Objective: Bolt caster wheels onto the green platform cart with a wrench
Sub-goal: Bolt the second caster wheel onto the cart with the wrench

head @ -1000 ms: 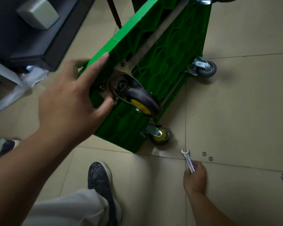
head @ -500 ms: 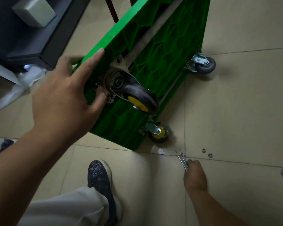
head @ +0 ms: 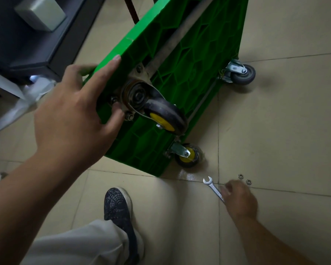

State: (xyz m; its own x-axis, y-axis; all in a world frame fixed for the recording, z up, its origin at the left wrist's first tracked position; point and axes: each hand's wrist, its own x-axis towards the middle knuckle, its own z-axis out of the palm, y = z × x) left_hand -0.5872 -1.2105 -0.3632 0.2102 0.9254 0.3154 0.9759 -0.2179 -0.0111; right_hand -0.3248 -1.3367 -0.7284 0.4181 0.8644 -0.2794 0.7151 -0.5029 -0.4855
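On the floor at five o'clock lies the wrench (head: 212, 187), under the right hand (head: 239, 199); its grip is unclear. At ten o'clock, the left hand (head: 75, 119) grips the tipped green cart (head: 189, 60) beside a caster wheel (head: 163, 116).

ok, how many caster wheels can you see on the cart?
3. One yellow-hubbed caster sits by the left hand, high on the tipped green cart. A second yellow-hubbed one touches the floor below. A grey caster is further back. A fourth may be out of frame.
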